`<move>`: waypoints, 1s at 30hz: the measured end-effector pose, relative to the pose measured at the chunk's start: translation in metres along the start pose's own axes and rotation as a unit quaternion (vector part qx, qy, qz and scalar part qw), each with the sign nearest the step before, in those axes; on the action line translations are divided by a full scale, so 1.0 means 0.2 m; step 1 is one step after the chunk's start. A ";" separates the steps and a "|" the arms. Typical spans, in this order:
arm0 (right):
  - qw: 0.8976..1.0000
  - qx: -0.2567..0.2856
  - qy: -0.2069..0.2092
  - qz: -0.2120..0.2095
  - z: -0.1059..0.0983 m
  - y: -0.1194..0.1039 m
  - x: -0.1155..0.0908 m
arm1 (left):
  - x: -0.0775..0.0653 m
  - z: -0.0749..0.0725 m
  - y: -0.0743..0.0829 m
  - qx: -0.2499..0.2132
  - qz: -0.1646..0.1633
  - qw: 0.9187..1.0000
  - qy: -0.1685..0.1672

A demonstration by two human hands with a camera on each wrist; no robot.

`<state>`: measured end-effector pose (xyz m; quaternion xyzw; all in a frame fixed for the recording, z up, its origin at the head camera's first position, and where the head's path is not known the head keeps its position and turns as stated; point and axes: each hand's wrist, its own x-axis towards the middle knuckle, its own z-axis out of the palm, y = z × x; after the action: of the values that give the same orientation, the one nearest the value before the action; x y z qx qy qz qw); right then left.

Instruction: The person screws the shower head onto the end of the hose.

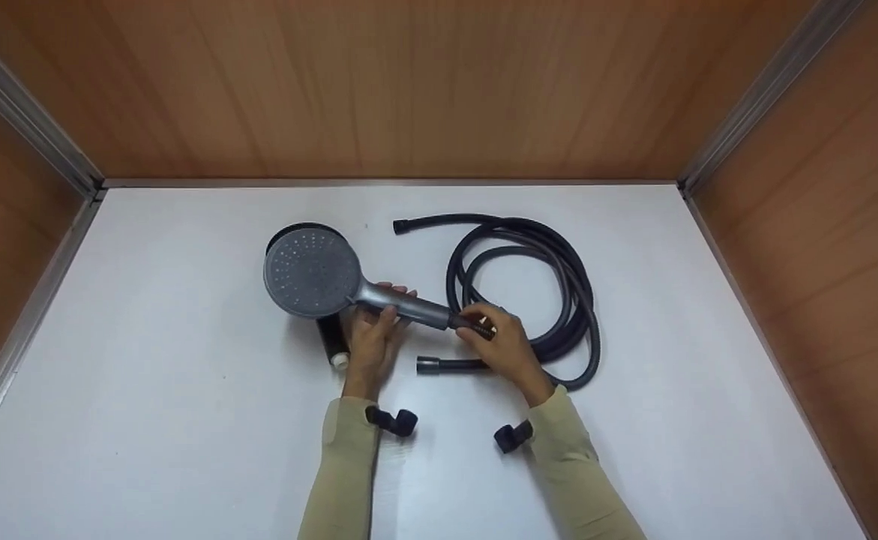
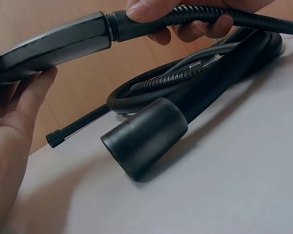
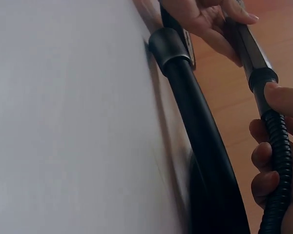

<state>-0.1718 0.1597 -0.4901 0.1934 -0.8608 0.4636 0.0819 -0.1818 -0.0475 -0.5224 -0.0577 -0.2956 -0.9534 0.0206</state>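
My left hand holds a grey shower head by its handle, thumb on top and fingers behind. The round spray face points up and to the left. At the handle's lower end, my right hand pinches the dark connector of a ribbed shower hose, its thumb on the connector and fingers curled round the hose. The connector meets the handle end, with a narrow band of thread-like rings at the joint. Some of this hose is hidden by the right hand.
A second, black shower head handle with a white tip lies partly hidden under the grey one. Coiled black hose lies behind the right hand, with a conical end in front and a small end fitting behind. Wooden panels border the white table.
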 end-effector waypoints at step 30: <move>0.995 0.018 0.073 -0.062 0.06 -0.01 0.03 | -0.01 -0.08 0.04 -0.041 0.032 0.995 -0.088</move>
<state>-0.1772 0.1470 -0.4938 0.2131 -0.8306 0.4856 0.1697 -0.1816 -0.0625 -0.5310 -0.1517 -0.2549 -0.9547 0.0225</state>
